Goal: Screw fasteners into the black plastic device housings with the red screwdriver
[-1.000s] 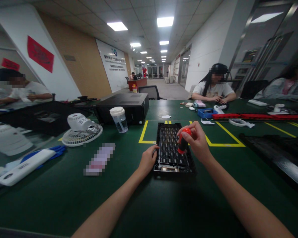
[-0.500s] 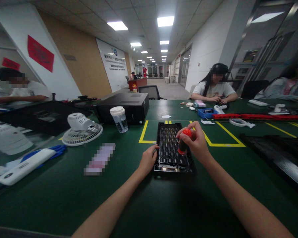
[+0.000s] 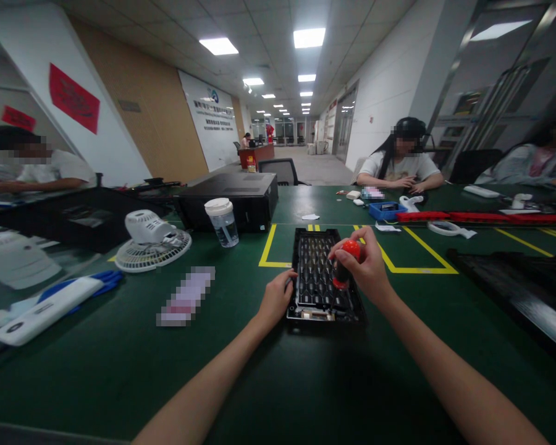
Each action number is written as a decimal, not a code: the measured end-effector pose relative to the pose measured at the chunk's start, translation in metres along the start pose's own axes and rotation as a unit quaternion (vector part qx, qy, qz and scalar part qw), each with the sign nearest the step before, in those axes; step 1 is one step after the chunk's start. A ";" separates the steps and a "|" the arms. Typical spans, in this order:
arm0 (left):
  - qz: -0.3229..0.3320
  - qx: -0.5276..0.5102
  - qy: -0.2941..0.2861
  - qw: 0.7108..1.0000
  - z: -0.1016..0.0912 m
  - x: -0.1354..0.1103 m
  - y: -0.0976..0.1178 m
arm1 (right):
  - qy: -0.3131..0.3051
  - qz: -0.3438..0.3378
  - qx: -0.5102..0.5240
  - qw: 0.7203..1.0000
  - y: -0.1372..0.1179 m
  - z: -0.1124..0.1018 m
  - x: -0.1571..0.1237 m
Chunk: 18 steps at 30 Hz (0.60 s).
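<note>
In front of me on the green table lies a black rectangular case (image 3: 311, 281) with rows of dark rounded cells inside. Near its front edge shows a pale strip (image 3: 315, 315). My left hand (image 3: 278, 296) is closed on the case's left edge, thumb and fingers against the rim. A screwdriver (image 3: 343, 272) with a red and black handle is held upright over the right part of the case. My right hand (image 3: 365, 262) grips it, fingers round the red top. Its tip is too dark to make out against the case.
Left of the case are a blurred-out flat item (image 3: 188, 296), a white fan (image 3: 152, 247), a plastic cup (image 3: 222, 224) and a large black box (image 3: 231, 194). Yellow tape (image 3: 419, 271) marks the table. To the right lies a dark panel (image 3: 523, 296); a person (image 3: 401, 167) sits across.
My right hand and the screwdriver have shifted very slightly to the right. My left hand and the case stay in place.
</note>
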State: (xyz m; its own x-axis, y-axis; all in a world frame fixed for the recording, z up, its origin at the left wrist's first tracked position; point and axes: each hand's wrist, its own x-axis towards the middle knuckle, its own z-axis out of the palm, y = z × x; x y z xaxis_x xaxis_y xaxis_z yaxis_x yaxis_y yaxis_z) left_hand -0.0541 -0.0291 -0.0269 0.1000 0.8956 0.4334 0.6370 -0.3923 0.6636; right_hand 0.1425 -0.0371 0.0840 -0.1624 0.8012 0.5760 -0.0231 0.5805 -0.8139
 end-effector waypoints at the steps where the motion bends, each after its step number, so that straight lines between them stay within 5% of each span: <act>1: 0.000 0.000 0.000 1.000 0.000 0.000 0.000 | 0.001 -0.001 -0.003 1.000 0.000 0.000 0.000; 18: 0.004 0.006 -0.005 1.000 0.001 0.001 -0.002 | 0.042 -0.005 -0.057 0.997 0.002 0.001 -0.002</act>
State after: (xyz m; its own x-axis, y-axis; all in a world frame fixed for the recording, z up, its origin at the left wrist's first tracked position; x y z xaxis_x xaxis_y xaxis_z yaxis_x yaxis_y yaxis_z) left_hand -0.0550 -0.0272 -0.0287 0.1134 0.8947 0.4320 0.6445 -0.3971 0.6533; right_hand 0.1420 -0.0374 0.0812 -0.0794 0.8013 0.5930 0.0884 0.5982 -0.7965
